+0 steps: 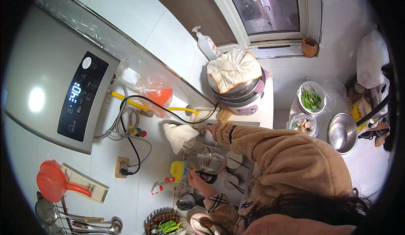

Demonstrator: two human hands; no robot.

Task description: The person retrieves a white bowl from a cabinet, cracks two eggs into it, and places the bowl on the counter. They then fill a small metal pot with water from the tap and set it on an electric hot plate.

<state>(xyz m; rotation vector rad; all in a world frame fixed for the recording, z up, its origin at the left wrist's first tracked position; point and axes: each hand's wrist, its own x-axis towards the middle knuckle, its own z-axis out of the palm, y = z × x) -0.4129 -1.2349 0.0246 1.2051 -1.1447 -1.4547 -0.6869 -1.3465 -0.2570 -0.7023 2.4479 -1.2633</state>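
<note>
My left hand (200, 182), low in the middle with a plaid cuff behind it, grips a clear jug (212, 159) by its near side. The jug lies tilted over the sink area, and its inside shows no clear contents. My right hand (212, 128), at the end of a brown fleece sleeve, is closed at a small metal tap (202, 131); its fingertips are partly hidden. Beside the tap a white cloth (179, 136) is draped. A yellow bottle (176, 171) and a red-and-white spray nozzle (157, 189) are left of the jug.
A rice cooker (244, 110) with a cloth on top stands beyond my right hand, next to a pump bottle (207, 45). At right are a bowl of green peppers (310, 98) and a steel basin (342, 133). A water heater (38, 79) and a red ladle (52, 181) hang left.
</note>
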